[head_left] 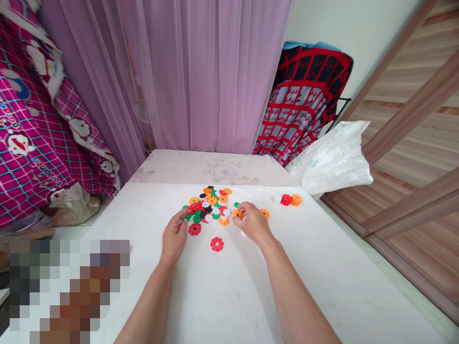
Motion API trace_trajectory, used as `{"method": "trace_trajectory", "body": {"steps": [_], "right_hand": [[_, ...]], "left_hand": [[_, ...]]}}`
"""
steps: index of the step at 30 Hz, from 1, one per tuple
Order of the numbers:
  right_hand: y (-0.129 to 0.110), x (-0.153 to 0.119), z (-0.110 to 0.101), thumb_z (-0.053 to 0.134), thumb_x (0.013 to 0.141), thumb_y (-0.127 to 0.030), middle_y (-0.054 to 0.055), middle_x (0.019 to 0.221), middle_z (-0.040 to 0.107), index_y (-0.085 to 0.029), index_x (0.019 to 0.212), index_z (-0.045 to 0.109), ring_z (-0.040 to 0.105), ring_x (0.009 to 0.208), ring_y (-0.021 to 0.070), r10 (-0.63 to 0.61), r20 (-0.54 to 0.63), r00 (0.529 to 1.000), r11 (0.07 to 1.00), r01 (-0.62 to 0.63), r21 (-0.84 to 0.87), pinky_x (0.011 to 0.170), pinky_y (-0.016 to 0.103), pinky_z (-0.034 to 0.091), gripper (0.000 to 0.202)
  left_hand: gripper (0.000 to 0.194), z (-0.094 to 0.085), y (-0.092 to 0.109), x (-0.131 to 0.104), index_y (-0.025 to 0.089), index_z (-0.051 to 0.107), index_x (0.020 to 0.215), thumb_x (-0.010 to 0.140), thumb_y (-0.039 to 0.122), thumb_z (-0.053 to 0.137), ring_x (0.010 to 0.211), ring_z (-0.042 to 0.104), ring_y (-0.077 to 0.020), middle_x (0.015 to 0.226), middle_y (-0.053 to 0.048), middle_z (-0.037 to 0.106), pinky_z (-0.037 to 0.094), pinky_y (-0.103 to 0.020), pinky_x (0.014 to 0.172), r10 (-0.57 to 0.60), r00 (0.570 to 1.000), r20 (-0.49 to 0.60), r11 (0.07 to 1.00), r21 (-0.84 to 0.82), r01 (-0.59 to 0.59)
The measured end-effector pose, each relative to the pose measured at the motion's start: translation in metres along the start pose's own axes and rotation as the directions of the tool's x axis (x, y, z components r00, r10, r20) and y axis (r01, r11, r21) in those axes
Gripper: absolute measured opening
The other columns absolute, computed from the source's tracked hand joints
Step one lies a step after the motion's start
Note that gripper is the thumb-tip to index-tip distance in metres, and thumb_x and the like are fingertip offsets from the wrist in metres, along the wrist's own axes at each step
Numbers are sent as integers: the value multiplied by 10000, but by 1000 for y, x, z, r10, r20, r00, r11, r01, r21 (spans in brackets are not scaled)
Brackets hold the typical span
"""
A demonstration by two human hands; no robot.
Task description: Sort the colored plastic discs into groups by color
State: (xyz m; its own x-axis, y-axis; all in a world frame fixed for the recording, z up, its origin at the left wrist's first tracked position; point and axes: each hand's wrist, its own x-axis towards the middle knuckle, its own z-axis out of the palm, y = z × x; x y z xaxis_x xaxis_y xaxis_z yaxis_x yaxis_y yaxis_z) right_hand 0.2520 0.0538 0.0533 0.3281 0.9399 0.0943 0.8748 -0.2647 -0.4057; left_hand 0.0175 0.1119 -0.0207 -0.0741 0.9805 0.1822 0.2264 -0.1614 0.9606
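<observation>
A loose heap of notched, flower-shaped plastic discs (212, 200) in red, orange, green, black and white lies on the white-covered table. My left hand (174, 237) is at the heap's left edge, fingers curled together beside green discs (197, 218); whether it grips one is hidden. Just right of the heap, my right hand (254, 221) has its thumb and forefinger closed on an orange disc (237, 214). A dark-centred red disc (194, 229) lies near my left fingers. Another red disc (217, 244) lies flat by itself, nearer to me.
Behind my right hand is an orange disc (265, 213). Farther right, white, red (286, 199) and orange discs sit in a row. A white plastic bag (337, 155) stands at the table's right corner. Purple curtains (215, 71) hang behind the table (222, 296).
</observation>
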Motion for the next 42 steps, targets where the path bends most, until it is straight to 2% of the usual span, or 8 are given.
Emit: {"method": "trace_trajectory", "body": {"steps": [4, 7, 20, 23, 26, 33, 37, 42], "right_hand": [[61, 8, -28, 611, 777, -291, 36, 1025, 664, -217, 999, 626, 622, 918, 173, 197, -130, 972, 980, -193, 43, 797, 278, 437, 235], [90, 10, -32, 599, 782, -297, 39, 1030, 658, -212, 960, 641, 618, 917, 175, 224, -154, 962, 974, -217, 58, 804, 286, 441, 202], [87, 15, -20, 590, 818, -244, 55, 1052, 625, -200, 1013, 692, 587, 982, 181, 130, -65, 989, 983, -137, -123, 859, 268, 407, 224], [77, 11, -26, 576, 837, -241, 61, 1094, 634, -205, 1003, 699, 579, 1028, 192, 92, -103, 990, 987, -104, -124, 888, 276, 401, 210], [49, 3, -29, 527, 870, -216, 46, 1105, 656, -222, 976, 703, 587, 1032, 178, 30, -112, 993, 992, -44, -121, 869, 262, 403, 206], [-25, -17, 6, 547, 878, -326, 90, 994, 716, -195, 983, 700, 594, 1012, 239, -118, 130, 984, 948, 150, -282, 809, 310, 418, 227], [-41, -14, 22, 576, 853, -382, 141, 1017, 710, -137, 1054, 673, 584, 1041, 278, -65, 158, 985, 936, 115, -333, 822, 348, 426, 332], [-49, -6, 27, 572, 841, -310, 142, 1061, 705, -133, 1112, 639, 589, 1076, 268, -5, 159, 987, 947, 56, -317, 831, 337, 432, 330]], "left_hand": [[389, -1, -1, 0, 211, 657, 1156, 817, 332, 509, 1115, 637, -213, 1215, -75, 690, 446, -396, 1040, -3, 1000, -1, 1000, 16, 3], [390, -2, 0, -1, 211, 657, 1157, 823, 343, 504, 1105, 641, -212, 1202, -72, 696, 451, -393, 1031, 7, 1000, 6, 1000, 25, -7], [406, -4, 2, 0, 201, 652, 1167, 816, 344, 505, 1087, 650, -215, 1193, -86, 700, 473, -400, 1008, -15, 1000, 0, 999, 49, 15], [392, -4, 0, 1, 208, 654, 1158, 817, 335, 510, 1094, 646, -209, 1189, -77, 702, 469, -391, 1014, -10, 1000, -3, 999, 50, 10], [392, -4, 0, 1, 206, 654, 1159, 818, 335, 509, 1115, 637, -212, 1199, -78, 697, 454, -396, 1033, 1, 1000, 10, 999, 43, -1], [383, -2, 1, 0, 208, 664, 1140, 813, 330, 508, 1079, 655, -212, 1167, -72, 713, 460, -395, 1025, -9, 1000, -4, 1000, 10, 9], [381, -1, 2, 0, 206, 664, 1138, 802, 310, 517, 1080, 655, -215, 1174, -78, 709, 465, -400, 1021, -13, 1000, -10, 1000, 0, 13], [377, 0, 5, 0, 227, 663, 1153, 819, 288, 499, 1137, 632, -208, 1206, -63, 696, 460, -396, 1037, 15, 1000, 24, 1000, -28, -14]]}}
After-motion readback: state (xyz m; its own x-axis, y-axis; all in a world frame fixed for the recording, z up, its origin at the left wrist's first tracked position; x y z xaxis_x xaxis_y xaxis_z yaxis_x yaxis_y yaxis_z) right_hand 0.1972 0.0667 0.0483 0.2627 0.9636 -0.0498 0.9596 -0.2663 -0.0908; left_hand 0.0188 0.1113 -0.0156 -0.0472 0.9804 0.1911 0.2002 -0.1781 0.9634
